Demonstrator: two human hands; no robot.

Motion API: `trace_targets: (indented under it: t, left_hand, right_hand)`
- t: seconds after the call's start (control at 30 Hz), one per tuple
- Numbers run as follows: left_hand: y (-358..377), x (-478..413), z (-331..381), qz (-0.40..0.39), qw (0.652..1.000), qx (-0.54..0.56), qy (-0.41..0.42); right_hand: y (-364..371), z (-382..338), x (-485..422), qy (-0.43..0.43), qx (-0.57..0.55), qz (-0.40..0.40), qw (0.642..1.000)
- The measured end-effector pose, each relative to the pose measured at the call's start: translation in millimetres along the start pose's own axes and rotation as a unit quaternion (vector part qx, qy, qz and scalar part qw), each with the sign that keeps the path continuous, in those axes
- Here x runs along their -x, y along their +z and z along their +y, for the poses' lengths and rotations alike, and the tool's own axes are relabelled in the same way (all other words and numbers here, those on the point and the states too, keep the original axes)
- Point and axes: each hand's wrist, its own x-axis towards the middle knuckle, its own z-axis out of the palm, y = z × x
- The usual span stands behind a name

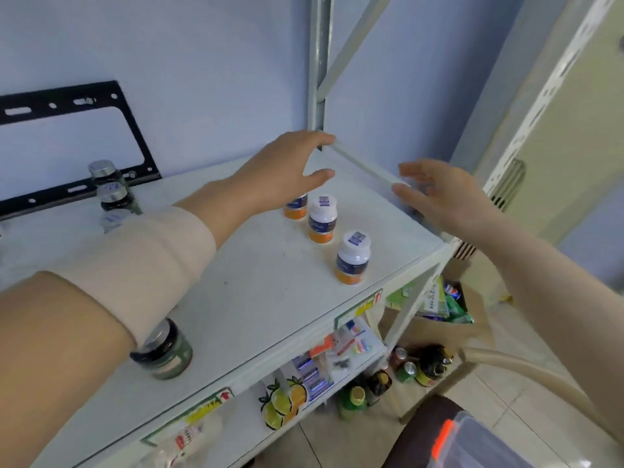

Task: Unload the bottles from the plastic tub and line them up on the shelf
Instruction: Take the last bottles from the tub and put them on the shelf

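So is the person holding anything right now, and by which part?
Nothing is held. The left hand hovers open above the white bottles on the shelf, and the right hand is open and empty too.

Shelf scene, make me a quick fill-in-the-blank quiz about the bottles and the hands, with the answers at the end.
1. The white bottles with orange bases number ____.
2. Both the left hand and the right hand are ____ of any bottle.
3. The dark jar at the front of the shelf sits partly under the ____ forearm.
4. The white bottles all stand ____.

Answers: three; empty; left; upright
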Motion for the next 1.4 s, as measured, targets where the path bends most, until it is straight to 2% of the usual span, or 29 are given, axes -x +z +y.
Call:
trace_targets:
  t: [0.17,0.37,0.53,0.67,0.87,1.17,1.4]
  left_hand:
    - [18,28,66,-0.029,0.993,-0.037,0.111]
    - [72,57,174,-0.072,0.978,-0.019,0.193]
    - [142,87,250,-0.134,0.968,-0.011,0.210]
    - [211,116,284,-0.206,0.955,-0.009,0.215]
    - [311,148,283,-0.320,0.931,-0.006,0.173]
    - [436,159,235,-0.461,0.885,-0.001,0.064]
    - [527,169,215,-0.506,0.862,0.017,0.015]
  right_hand:
    - [-36,16,87,0.069,0.044,0.042,0.996]
    - [-80,59,192,0.151,0.092,0.090,0.980]
    - [-98,120,279,0.230,0.100,0.077,0.965]
    - [-82,171,352,0.298,0.099,0.049,0.948]
    - [-28,233,424,0.399,0.049,-0.058,0.914]
    - [64,293,430,0.512,-0.027,-0.130,0.849]
    - [137,352,414,0.519,-0.084,-0.158,0.836]
